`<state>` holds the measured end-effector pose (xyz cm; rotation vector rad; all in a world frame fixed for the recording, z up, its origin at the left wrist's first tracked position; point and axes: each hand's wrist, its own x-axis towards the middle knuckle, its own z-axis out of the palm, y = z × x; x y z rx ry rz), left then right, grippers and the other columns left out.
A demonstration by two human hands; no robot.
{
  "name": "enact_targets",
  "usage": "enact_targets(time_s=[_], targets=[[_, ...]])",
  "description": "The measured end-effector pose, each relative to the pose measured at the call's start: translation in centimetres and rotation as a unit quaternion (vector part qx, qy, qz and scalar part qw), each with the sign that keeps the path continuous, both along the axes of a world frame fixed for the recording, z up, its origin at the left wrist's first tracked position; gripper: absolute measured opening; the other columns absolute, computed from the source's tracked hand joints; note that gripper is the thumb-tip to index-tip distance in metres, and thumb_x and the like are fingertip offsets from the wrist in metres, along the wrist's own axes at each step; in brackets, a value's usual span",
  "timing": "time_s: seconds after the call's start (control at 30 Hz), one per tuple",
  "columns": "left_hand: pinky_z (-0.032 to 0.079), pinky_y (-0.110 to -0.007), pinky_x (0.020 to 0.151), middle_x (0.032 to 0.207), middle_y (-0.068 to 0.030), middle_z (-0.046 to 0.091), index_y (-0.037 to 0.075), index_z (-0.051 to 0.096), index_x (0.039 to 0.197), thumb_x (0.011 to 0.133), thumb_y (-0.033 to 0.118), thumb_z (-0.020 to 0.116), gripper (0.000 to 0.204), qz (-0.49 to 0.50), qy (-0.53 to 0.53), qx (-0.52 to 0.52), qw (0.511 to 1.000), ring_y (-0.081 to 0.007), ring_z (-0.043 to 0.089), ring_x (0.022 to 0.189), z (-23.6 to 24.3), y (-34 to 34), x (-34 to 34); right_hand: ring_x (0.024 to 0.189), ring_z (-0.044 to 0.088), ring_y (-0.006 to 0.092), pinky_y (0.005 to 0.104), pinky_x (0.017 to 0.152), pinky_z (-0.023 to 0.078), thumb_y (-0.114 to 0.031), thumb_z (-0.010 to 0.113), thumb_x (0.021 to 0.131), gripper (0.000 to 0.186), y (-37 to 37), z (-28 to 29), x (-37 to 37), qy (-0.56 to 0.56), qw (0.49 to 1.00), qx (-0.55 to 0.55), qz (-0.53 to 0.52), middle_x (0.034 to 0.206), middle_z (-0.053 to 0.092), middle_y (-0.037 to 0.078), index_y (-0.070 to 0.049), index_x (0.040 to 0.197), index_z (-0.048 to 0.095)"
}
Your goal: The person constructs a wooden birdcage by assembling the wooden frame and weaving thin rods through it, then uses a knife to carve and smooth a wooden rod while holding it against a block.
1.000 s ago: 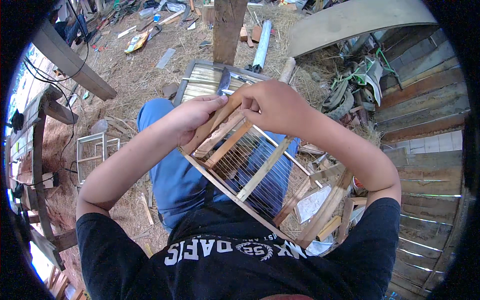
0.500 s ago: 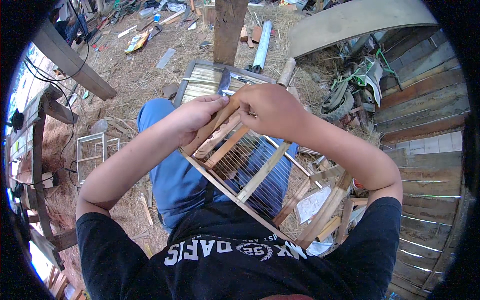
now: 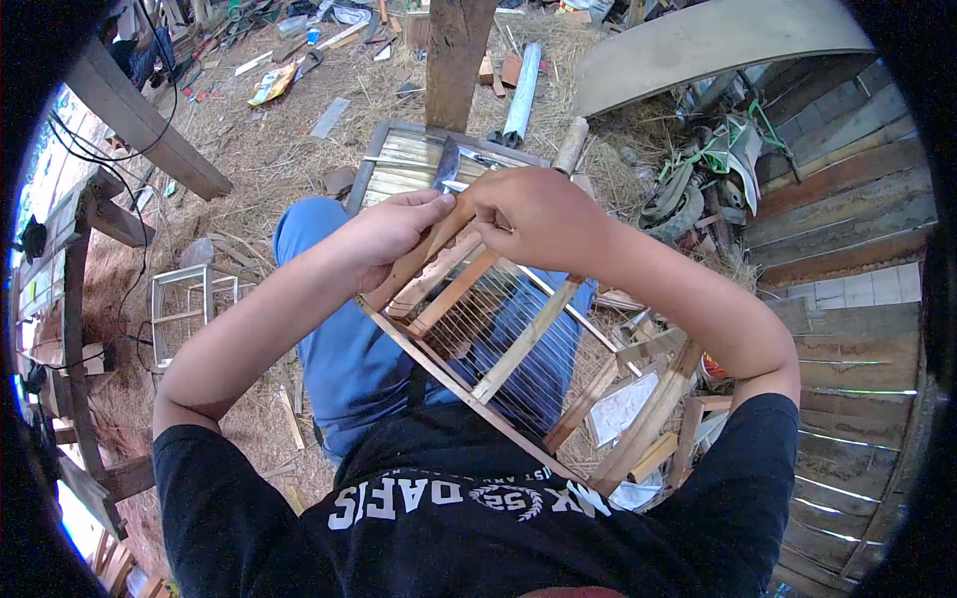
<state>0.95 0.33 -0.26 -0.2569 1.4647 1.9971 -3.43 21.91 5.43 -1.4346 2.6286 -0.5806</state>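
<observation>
A wooden cage (image 3: 525,342) with thin parallel bars rests tilted across my lap. My left hand (image 3: 404,231) is closed on the cage's far left wooden board (image 3: 417,261), its thumb near the board's upper end. Close beside it, my right hand (image 3: 546,214) is curled over the same end with the fingers bent in. What those fingers hold is hidden. A small whitish tip (image 3: 455,185) shows between the hands. Just beyond them, a dark flat blade (image 3: 448,164) lies over a slatted panel (image 3: 399,164).
A wooden post (image 3: 457,65) stands straight ahead. On the left is a small white frame (image 3: 181,314). Wooden offcuts (image 3: 653,458) lie by my right side, near a plank wall (image 3: 847,359). A curved board (image 3: 718,50) and a wheel (image 3: 670,207) are at the far right.
</observation>
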Motion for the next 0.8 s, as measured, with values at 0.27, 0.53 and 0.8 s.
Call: enact_targets(time_s=[0.27, 0.53, 0.8], targets=[[0.059, -0.034, 0.077, 0.104, -0.0071, 0.072, 0.005, 0.064, 0.125, 0.111, 0.034, 0.050, 0.036, 0.013, 0.022, -0.010, 1.000, -0.0157, 0.070, 0.088, 0.2, 0.2, 0.3, 0.089, 0.066, 0.0422, 0.0537, 0.080, 0.052, -0.018, 0.063, 0.086, 0.014, 0.2, 0.3, -0.6, -0.030, 0.999, -0.011, 0.039, 0.090, 0.068, 0.020, -0.004, 0.088, 0.066], [0.061, -0.036, 0.083, 0.113, -0.0111, 0.072, 0.004, 0.062, 0.129, 0.111, 0.032, 0.050, 0.035, -0.002, 0.003, 0.025, 1.000, -0.0193, 0.072, 0.094, -0.2, 0.0, 0.1, 0.083, 0.067, 0.0403, 0.0494, 0.073, 0.051, -0.019, 0.067, 0.086, 0.014, 0.2, 0.9, 0.1, -0.077, 0.996, -0.020, -0.029, 0.081, 0.068, 0.019, -0.004, 0.085, 0.067], [0.061, -0.035, 0.075, 0.107, -0.0110, 0.070, 0.002, 0.061, 0.126, 0.107, 0.037, 0.058, 0.040, 0.014, -0.019, 0.006, 1.000, -0.0198, 0.072, 0.088, 0.7, 0.1, 0.5, 0.072, 0.066, 0.0230, 0.0367, 0.066, 0.052, -0.020, 0.071, 0.090, 0.019, 1.0, 1.6, -1.1, -0.022, 0.999, -0.039, -0.031, 0.081, 0.068, 0.012, -0.003, 0.100, 0.071]])
